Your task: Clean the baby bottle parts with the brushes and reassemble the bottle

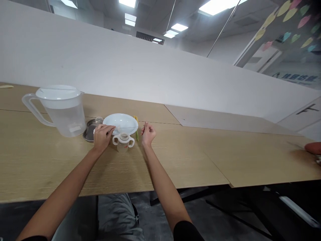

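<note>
L hand (101, 137) seen at near rim of white plate (120, 123), fingers curled, hold unclear; R hand (147, 133) raised just right of two-handled sippy cup (123, 143), fingers pinched together.

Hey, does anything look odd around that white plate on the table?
Yes, a thin straight line crosses the white plate, running from the left hand toward the pinched right hand. It looks odd because it resembles a taut thread, though it's too fine to tell for sure.
</note>
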`<state>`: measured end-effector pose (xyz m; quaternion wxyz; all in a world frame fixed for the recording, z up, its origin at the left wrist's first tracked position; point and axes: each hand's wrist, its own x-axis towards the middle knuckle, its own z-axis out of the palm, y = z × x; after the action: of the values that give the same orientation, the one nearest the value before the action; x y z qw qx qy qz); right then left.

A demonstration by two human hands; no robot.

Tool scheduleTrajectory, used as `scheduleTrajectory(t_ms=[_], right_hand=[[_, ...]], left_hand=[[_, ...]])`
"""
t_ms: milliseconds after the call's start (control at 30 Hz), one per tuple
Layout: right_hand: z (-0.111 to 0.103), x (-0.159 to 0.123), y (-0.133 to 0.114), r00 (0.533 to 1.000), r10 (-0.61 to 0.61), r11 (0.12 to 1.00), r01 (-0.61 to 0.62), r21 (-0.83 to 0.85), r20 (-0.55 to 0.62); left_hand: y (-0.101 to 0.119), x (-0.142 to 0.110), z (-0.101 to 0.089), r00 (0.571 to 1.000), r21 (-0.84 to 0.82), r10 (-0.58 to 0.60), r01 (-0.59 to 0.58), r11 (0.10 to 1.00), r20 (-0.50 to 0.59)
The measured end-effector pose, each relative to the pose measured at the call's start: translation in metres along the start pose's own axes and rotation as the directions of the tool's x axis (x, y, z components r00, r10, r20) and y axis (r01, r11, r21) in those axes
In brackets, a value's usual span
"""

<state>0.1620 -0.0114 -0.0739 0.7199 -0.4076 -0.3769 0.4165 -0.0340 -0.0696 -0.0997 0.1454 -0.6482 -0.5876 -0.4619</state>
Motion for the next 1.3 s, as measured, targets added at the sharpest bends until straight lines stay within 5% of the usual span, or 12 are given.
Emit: scheduleTrajectory(t_ms=[133,233,300,433,500,633,933,1300], right_hand=[[0.009,-0.010,-0.018,0.983,-0.141,0.990,0.141,0.008,0.117],[0.020,-0.018,-0.041,0.923,-0.246,0.964,0.263,-0.021,0.297],[0.030,-0.023,-0.061,0.819,-0.336,0.913,0.405,-0.055,0.464],[0.051,-0.040,-0.098,0.533,-0.428,0.718,0.691,-0.083,0.730],[0.060,-0.052,-0.110,0.456,-0.411,0.603,0.785,-0.140,0.790],[0.066,-0.072,-0.119,0.419,-0.316,0.472,0.848,-0.242,0.851],[0.058,-0.076,-0.118,0.306,-0.211,0.339,0.914,-0.224,0.928],[0.068,-0.069,-0.111,0.327,-0.098,0.281,0.915,-0.289,0.940]], left_hand=[[0.000,0.001,0.002,0.998,-0.039,-0.069,0.069,0.997,0.008],[-0.002,0.002,0.004,0.990,-0.079,-0.140,0.140,0.987,0.007],[-0.003,0.002,0.005,0.984,-0.118,-0.180,0.179,0.977,0.002],[-0.004,0.002,0.005,0.979,-0.182,-0.205,0.204,0.962,0.014],[-0.003,0.002,0.004,0.978,-0.189,-0.209,0.207,0.960,0.011],[-0.002,0.000,0.005,0.980,-0.199,-0.197,0.193,0.961,0.004],[0.003,-0.002,0.003,0.974,-0.223,-0.227,0.227,0.948,0.029],[0.006,0.001,-0.001,0.958,-0.263,-0.283,0.262,0.928,-0.043]])
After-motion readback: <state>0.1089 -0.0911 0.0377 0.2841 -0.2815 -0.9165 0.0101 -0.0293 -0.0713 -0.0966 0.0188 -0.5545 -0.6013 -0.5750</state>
